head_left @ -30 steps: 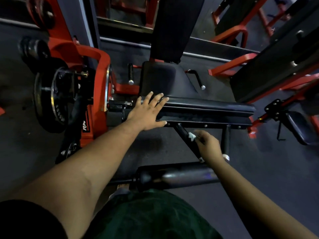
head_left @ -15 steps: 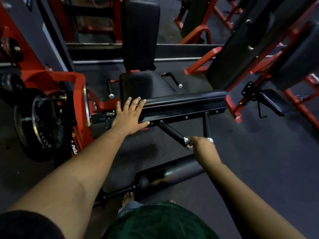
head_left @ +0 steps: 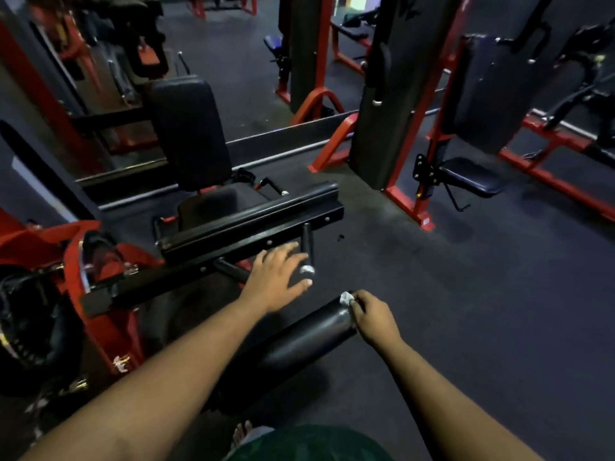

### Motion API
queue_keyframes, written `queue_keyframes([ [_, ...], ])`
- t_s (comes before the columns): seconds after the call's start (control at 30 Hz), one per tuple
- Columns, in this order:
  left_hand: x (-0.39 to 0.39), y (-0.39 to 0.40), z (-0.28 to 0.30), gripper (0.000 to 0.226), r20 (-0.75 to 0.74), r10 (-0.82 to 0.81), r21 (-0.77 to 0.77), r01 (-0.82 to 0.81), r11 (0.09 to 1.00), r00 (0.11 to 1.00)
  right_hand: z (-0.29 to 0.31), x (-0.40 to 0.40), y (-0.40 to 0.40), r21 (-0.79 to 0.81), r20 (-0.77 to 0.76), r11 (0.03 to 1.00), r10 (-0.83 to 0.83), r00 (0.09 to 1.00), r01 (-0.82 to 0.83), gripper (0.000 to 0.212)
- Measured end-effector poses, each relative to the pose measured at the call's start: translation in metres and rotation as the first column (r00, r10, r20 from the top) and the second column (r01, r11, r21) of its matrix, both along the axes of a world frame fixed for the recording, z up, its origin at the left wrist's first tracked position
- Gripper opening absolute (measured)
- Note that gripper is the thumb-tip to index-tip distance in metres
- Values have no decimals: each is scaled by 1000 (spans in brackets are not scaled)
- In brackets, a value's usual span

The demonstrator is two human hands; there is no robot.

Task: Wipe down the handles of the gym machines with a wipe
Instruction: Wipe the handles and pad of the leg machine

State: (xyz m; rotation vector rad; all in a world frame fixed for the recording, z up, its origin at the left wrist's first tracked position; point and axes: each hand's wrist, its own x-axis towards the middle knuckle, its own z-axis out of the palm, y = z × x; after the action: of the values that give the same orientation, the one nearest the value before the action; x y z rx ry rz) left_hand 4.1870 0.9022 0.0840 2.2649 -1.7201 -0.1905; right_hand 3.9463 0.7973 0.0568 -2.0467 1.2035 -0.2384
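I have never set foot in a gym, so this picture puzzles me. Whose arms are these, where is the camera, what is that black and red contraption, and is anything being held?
The camera sits on a person's head and looks forward and down, so both arms belong to the wearer. The left hand is spread open, fingers straight, over a short black handle with a shiny metal end that sticks out of the machine. The right hand pinches a small white wipe in its grip, right at the end of a thick black padded roller. The machine is a black and red seated exercise machine: a padded seat and backrest, a long black bar across the front, and round weight plates on the left. Everything stands on a dark gym floor, with more red-framed machines behind.
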Motion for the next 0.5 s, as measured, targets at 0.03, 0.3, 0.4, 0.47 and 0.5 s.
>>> queue_keyframes([
  [0.03,-17,-6,-2,83,-2,-23,8,23,1000,1000,-3,-13,-7,6,-3,1000,-8,1000,9,9],
  [0.3,-128,-55,-30,76,-10,-83,217,83,973,997,-16,-120,-65,64,3,990,-124,992,124,15],
  [0.4,-147,-75,-37,78,-65,-47,297,64,953,997,-19,-143,-88,113,19,975,-197,980,193,16],
  [0.47,-156,-92,-41,76,-115,-25,309,60,949,993,-23,-153,-107,135,30,969,-213,977,207,15],
  [0.5,-161,-102,-41,75,-135,-17,315,59,947,991,-22,-155,-116,149,41,965,-226,973,218,14],
])
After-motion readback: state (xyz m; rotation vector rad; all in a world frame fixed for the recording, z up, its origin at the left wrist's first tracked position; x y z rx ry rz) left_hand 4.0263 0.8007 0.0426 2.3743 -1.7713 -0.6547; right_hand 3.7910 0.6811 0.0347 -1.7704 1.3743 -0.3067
